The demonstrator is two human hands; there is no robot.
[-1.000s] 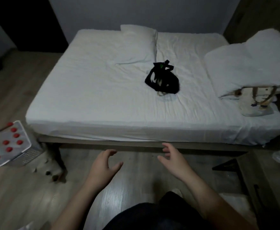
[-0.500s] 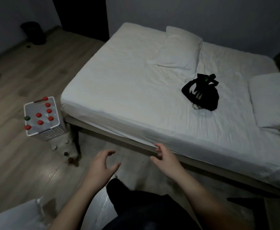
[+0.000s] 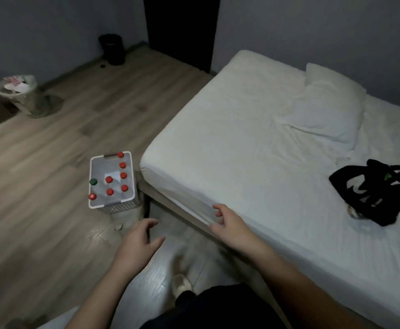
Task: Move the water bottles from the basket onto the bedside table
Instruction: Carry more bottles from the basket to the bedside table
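Eight water bottles (image 3: 109, 179) are being shown upright in a white basket (image 3: 120, 205), seven with red caps and one with a green cap (image 3: 93, 181). The basket is being seen on the wooden floor (image 3: 40, 150), just beside the corner of a white bed (image 3: 241, 143), at about nine o'clock from the middle of the view.

Both hands are being held out at about six o'clock. The left hand (image 3: 139, 238) is being held loose above the floor, fingers lightly curled and nothing grasped. The basket is lying near it but apart, at about eleven o'clock. The right hand (image 3: 227, 222) is likewise being held relaxed and empty, fingers bent, in front of the bed's edge. Whether the sheet is being touched cannot be told. From this hand the basket is lying farther off, at about ten o'clock.

On the bed, a pillow (image 3: 324, 108) is being shown at two o'clock and a black bundle (image 3: 369, 198) at three o'clock. A black bin (image 3: 112, 48) is being seen at eleven o'clock and a pale bin (image 3: 21, 93) at ten o'clock.
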